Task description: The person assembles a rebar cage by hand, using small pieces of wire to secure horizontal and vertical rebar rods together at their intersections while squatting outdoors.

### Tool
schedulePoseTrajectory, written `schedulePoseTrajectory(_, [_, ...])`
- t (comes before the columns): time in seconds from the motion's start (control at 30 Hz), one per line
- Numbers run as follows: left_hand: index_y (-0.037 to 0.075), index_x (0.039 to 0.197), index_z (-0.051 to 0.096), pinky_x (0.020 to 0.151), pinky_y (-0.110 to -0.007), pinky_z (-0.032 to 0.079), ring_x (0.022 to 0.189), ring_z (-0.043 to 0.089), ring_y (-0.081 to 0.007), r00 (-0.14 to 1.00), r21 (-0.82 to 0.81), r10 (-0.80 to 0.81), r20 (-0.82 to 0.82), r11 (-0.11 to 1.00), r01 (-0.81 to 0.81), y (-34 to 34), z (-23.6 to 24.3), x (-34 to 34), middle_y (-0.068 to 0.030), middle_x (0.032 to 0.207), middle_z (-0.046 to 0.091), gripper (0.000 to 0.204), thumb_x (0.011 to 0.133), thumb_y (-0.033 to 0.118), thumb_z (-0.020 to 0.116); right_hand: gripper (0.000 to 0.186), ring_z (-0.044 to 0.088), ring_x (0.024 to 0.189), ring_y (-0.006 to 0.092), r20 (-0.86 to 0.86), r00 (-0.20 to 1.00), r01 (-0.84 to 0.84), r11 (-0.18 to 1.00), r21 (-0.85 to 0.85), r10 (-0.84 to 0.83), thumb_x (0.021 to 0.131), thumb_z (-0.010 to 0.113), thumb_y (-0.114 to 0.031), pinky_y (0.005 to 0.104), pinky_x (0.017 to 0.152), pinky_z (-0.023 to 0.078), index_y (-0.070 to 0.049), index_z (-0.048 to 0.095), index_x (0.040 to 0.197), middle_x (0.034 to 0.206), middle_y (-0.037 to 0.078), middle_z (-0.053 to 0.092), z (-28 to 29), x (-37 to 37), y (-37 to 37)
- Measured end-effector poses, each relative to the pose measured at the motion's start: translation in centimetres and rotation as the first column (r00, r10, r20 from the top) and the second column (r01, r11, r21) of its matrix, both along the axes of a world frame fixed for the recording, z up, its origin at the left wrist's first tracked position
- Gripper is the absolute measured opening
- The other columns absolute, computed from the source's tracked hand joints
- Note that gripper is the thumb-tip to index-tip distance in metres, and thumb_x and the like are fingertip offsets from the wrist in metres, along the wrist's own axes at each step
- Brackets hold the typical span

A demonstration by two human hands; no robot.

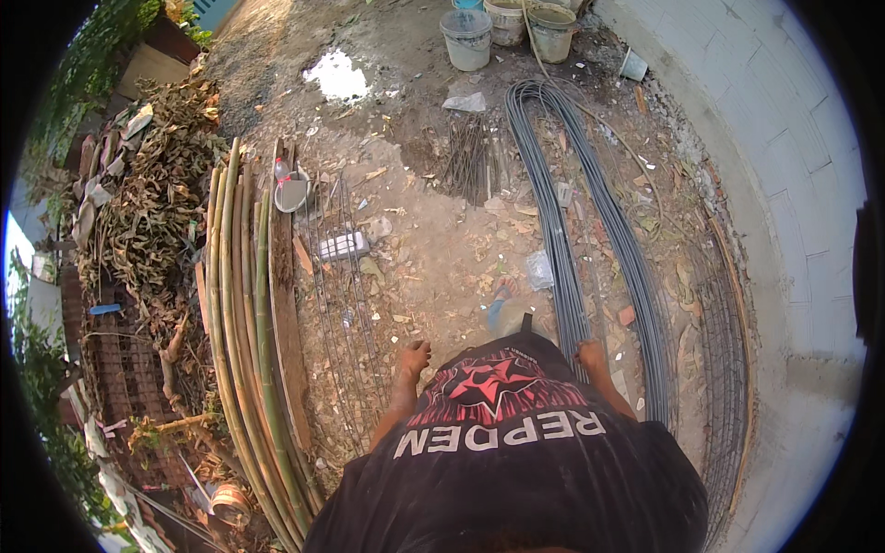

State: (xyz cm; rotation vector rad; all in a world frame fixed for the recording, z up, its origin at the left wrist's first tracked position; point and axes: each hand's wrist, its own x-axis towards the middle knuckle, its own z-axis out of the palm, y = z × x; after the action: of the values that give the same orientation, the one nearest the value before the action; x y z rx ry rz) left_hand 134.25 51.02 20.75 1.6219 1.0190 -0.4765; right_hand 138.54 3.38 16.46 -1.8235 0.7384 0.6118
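Observation:
My left hand (412, 358) hangs in front of me at waist height, its fingers curled in and nothing showing in them. Below it lies littered bare soil, with a narrow wire-tied steel bar cage (348, 300) a little to its left. On the other side, my right hand (590, 356) is also curled, partly behind my black shirt, and no object shows in it. It appears over the left leg of a long bundle of steel rebar (544, 189), bent into a U on the ground. Whether the hand touches the bars I cannot tell.
Bamboo poles (226, 276) lie along the left, beside a heap of dry leaves (157, 194). Several buckets (466, 46) stand at the far end. A grey block wall (784, 157) bounds the right, with steel mesh (724, 350) at its foot. A puddle (338, 76) lies far left.

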Motion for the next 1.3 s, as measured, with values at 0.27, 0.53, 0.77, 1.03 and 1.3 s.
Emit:
schedulePoseTrajectory(0.27, [0.000, 0.115, 0.062, 0.067, -0.034, 0.052, 0.079, 0.064, -0.0203, 0.814, -0.032, 0.556, -0.170, 0.822, -0.568, 4.9, -0.6, -0.4, -0.0113, 0.097, 0.068, 0.039, 0.090, 0.030, 0.059, 0.027, 0.059, 0.048, 0.0167, 0.051, 0.979, -0.200, 0.980, -0.005, 0.200, 0.090, 0.049, -0.006, 0.0297, 0.042, 0.043, 0.008, 0.064, 0.107, 0.065, 0.014, 0.064, 4.4, 24.1, 5.0])
schedulePoseTrajectory(0.53, [0.001, 0.107, 0.065, 0.061, -0.032, 0.050, 0.068, 0.061, -0.0182, 0.985, -0.037, -0.006, -0.175, 0.999, -0.001, 10.7, -2.4, 12.9, -0.0083, 0.087, 0.066, 0.033, 0.089, 0.027, 0.059, 0.026, 0.059, 0.050, 0.0151, 0.145, 0.963, -0.201, 0.963, -0.181, 0.228, 0.092, 0.050, -0.010, 0.0293, 0.047, 0.044, 0.005, 0.067, 0.104, 0.066, 0.011, 0.064, 5.1, 36.6, 10.4])
schedulePoseTrajectory(0.77, [-0.006, 0.098, 0.069, 0.069, -0.035, 0.052, 0.070, 0.068, -0.0218, 0.971, 0.117, -0.198, -0.135, 0.970, 0.214, 13.7, -5.0, 40.0, -0.0150, 0.081, 0.071, 0.041, 0.086, 0.032, 0.057, 0.023, 0.067, 0.071, 0.0391, -0.021, 0.881, -0.385, 0.689, -0.614, 0.473, 0.094, 0.051, -0.021, 0.0485, 0.067, 0.051, -0.005, 0.065, 0.100, 0.077, 0.022, 0.067, 4.7, 38.3, 20.0])
schedulePoseTrajectory(1.03, [-0.004, 0.108, 0.066, 0.071, -0.033, 0.051, 0.078, 0.067, -0.0197, 0.939, 0.016, -0.343, -0.009, 0.939, 0.343, 8.8, -13.0, 65.0, -0.0136, 0.091, 0.070, 0.042, 0.089, 0.032, 0.058, 0.019, 0.064, 0.083, 0.0423, -0.178, 0.771, -0.628, 0.686, -0.367, 0.611, 0.094, 0.051, -0.021, 0.0531, 0.073, 0.050, -0.007, 0.061, 0.102, 0.087, 0.021, 0.067, -3.4, 47.2, 26.1])
schedulePoseTrajectory(1.3, [-0.005, 0.119, 0.059, 0.091, -0.043, 0.048, 0.103, 0.062, -0.0394, 0.851, 0.316, -0.524, -0.031, 0.803, 0.505, 2.1, -36.5, 77.2, -0.0252, 0.109, 0.066, 0.056, 0.085, 0.040, 0.063, 0.012, 0.062, 0.082, 0.0324, -0.039, 0.748, -0.615, 0.670, -0.415, 0.662, 0.090, 0.054, -0.016, 0.0446, 0.069, 0.051, -0.008, 0.060, 0.098, 0.087, 0.011, 0.062, -8.3, 52.8, 23.7])
